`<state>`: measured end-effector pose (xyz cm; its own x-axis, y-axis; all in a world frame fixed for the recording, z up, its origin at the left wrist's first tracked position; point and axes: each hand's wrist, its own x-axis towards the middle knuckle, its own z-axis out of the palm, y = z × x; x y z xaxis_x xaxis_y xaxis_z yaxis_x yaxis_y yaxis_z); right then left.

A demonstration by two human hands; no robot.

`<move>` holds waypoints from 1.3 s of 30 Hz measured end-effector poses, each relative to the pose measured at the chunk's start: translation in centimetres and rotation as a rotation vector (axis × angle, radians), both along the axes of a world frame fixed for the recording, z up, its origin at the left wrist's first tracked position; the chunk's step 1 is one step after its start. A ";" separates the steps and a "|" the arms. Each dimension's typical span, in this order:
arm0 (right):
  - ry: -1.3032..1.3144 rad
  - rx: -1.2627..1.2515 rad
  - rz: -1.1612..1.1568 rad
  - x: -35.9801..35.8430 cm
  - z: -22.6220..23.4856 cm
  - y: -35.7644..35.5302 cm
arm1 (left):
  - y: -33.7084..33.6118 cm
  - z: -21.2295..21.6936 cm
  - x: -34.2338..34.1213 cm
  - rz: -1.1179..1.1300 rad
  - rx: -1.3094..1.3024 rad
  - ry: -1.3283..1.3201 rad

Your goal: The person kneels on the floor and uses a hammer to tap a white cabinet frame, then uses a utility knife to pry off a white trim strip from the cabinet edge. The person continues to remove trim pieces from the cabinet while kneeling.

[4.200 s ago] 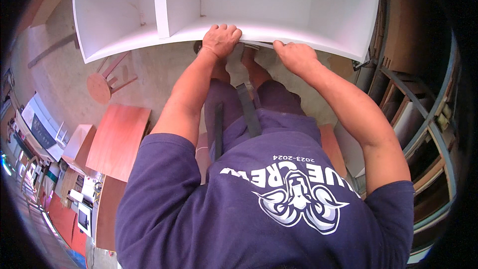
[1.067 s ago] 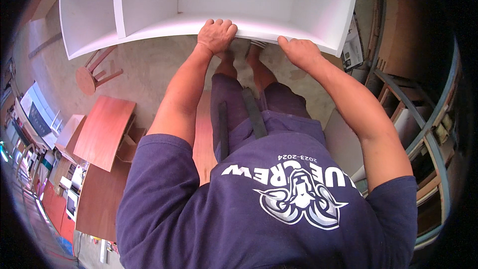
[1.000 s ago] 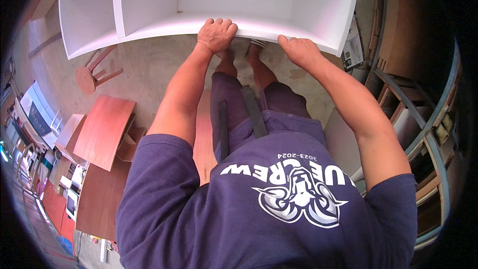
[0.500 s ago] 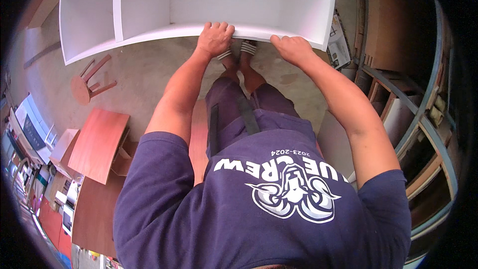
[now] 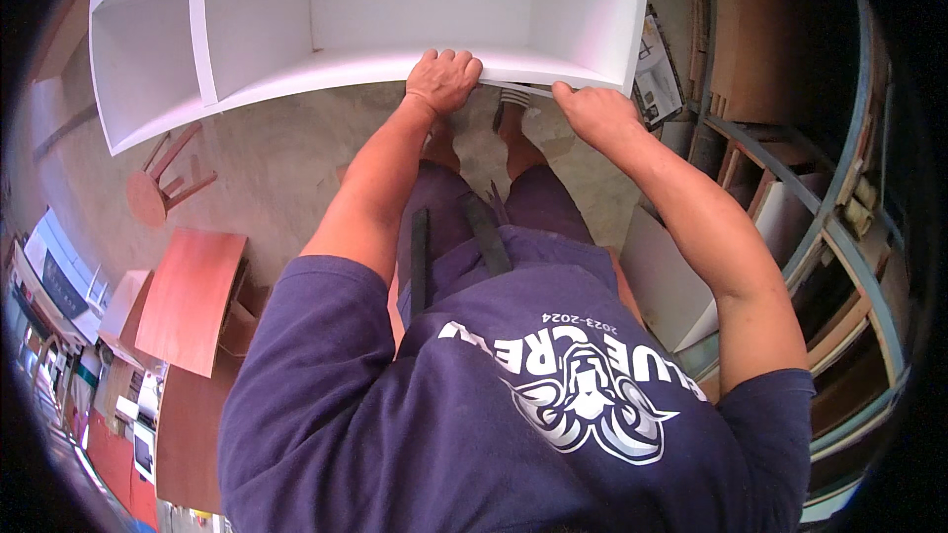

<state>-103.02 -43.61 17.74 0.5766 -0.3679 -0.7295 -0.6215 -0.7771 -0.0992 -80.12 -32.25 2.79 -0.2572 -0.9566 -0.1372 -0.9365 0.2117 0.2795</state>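
A large white shelf unit [image 5: 375, 10] with an upright divider lies open toward me on the concrete floor. Both my hands hold its near panel edge. My left hand [image 5: 444, 79] curls its fingers over the edge near the middle. Further right, near the unit's right end, my right hand [image 5: 591, 114] presses on the same edge with its fingers closed around it. Below the edge show my feet in sandals [image 5: 513, 104].
A small wooden stool [image 5: 158, 188] lies tipped on the floor at left. Red-brown boards [image 5: 188, 301] sit lower left. A metal rack with stacked boards [image 5: 800, 207], a white panel [image 5: 662, 276] and loose papers [image 5: 657, 69] crowd the right side.
The shelf unit has slid left in the picture, so its right end now shows. Both hands stay on the near edge.
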 end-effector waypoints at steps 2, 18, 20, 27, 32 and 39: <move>-0.029 0.016 0.028 -0.8 -1.0 -0.5 | 0.0 -0.1 -0.1 0.003 0.013 -0.010; -0.284 0.068 0.073 -4.8 -8.7 -1.7 | 0.0 0.4 -0.9 0.020 0.081 -0.107; -0.224 0.091 0.078 -4.6 -8.3 -1.6 | 0.1 0.8 -1.1 0.053 0.095 -0.167; -0.231 0.068 0.076 -6.1 -4.2 -3.1 | -0.7 2.1 -3.9 0.087 -0.018 -0.137; -0.181 0.026 0.051 -9.6 -1.3 -4.0 | -2.9 1.4 -8.4 0.064 0.042 -0.041; -0.113 0.062 0.045 -9.2 -1.2 -4.6 | -3.2 0.6 -8.1 0.048 0.021 0.017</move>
